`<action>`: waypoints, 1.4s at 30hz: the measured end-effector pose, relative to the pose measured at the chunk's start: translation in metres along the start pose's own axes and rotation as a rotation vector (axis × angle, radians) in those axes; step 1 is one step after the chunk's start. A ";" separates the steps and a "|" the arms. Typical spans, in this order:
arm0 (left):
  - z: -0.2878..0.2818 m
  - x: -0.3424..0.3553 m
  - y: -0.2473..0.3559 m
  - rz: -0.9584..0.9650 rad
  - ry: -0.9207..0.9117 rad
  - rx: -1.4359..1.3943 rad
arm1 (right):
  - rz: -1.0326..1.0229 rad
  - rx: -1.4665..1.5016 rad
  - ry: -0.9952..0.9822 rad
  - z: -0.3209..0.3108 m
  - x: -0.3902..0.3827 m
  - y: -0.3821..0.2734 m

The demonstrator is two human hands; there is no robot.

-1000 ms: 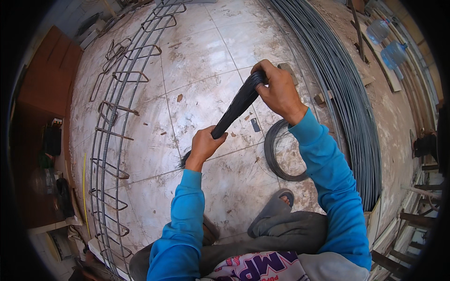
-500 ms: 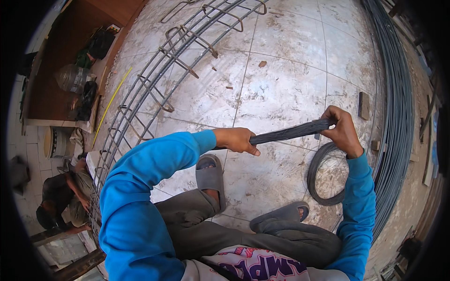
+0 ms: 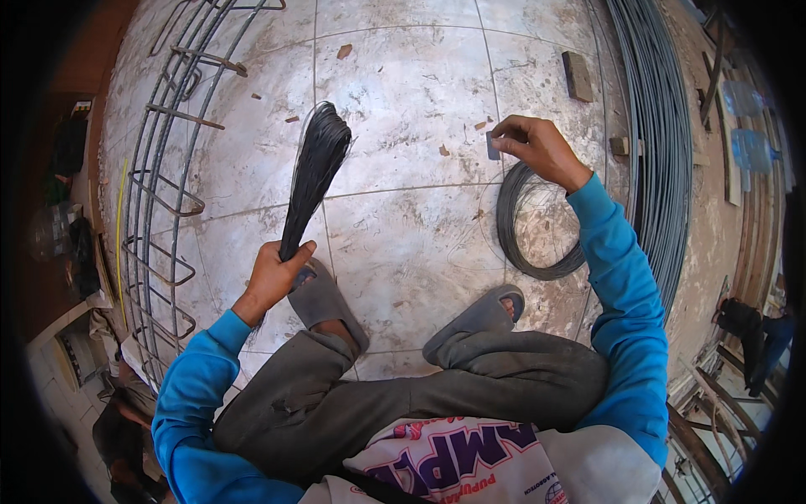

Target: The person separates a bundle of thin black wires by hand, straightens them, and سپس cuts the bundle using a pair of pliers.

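Observation:
My left hand (image 3: 274, 275) is closed around the narrow lower end of a bundle of thin black tie wire (image 3: 319, 151). The bundle stands up and away from the fist, and its looped far end fans out above the tiled floor. On the right, my right hand (image 3: 541, 151) reaches forward with thumb and forefinger drawn together in a pinch. A small dark flat piece (image 3: 493, 149) shows right at those fingertips; whether they grip it or it lies on the floor beneath, I cannot tell. Just below that hand lies a coil of dark wire (image 3: 506, 231).
A rebar cage (image 3: 159, 181) with bent stirrups runs along the left. Long steel rods (image 3: 655, 134) lie in a thick bundle on the right, beside a wooden block (image 3: 577, 77). My sandaled feet rest on the tiles. Another person (image 3: 122, 445) is at the lower left.
The right hand has let go of the wire bundle's far end and moved to the small dark piece. My left hand has swung the bundle from level to upright. The whole view has shifted.

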State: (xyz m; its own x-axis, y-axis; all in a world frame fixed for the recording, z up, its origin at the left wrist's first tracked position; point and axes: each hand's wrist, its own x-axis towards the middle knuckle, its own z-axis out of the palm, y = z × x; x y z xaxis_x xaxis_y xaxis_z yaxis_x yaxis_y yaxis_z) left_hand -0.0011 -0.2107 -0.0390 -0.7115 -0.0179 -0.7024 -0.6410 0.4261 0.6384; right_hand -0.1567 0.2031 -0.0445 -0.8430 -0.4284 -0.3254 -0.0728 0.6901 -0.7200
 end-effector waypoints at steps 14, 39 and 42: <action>-0.110 -0.033 0.077 0.482 0.393 -0.337 | 0.153 0.089 0.025 0.023 -0.048 0.058; 0.132 -0.425 -0.084 -0.426 1.982 -0.821 | -0.205 -0.788 -0.264 0.141 0.094 0.060; 0.175 -0.457 -0.094 -0.389 1.992 -0.917 | -0.163 -0.905 -0.349 0.134 0.095 0.049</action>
State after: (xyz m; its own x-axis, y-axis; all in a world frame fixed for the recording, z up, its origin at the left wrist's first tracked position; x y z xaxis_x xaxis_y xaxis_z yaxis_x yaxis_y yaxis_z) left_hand 0.4349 -0.0844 0.1666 0.5383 -0.8416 -0.0436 -0.2773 -0.2257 0.9339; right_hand -0.1689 0.1181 -0.1924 -0.5917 -0.6062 -0.5314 -0.6780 0.7309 -0.0788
